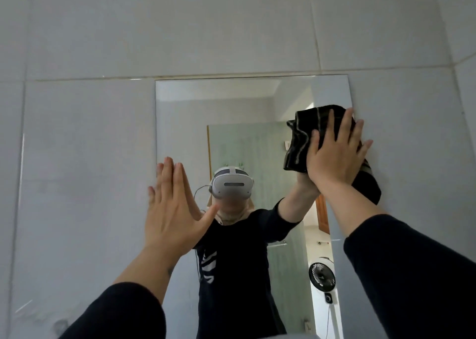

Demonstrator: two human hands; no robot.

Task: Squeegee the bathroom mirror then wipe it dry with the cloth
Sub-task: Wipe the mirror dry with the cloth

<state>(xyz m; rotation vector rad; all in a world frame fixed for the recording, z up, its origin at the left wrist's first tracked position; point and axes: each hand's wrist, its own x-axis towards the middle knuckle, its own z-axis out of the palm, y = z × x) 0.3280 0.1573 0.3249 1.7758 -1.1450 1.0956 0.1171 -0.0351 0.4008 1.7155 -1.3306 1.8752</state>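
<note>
- I observe the mirror (244, 111) fixed flat to a pale tiled wall (90, 145), its top edge just under a horizontal grout line.
- The right hand (334, 155) lies palm-flat with fingers spread, pressing a dark striped cloth (301, 135) against the glass at the mirror's upper right edge; it pins the cloth rather than clenching it.
- The cloth is bunched, part of it hanging past the mirror's right edge onto the tile (the lower fold sits below the wrist).
- The left hand (172, 209) is released, fingers straight and together, thumb out, at the mirror's left edge; I cannot tell whether it touches the surface.
- Both forearms wear dark sleeves (412, 274).
- Reflected in the glass: the person wearing a white headset (231, 184), and a small black fan (322, 278) at lower right.
</note>
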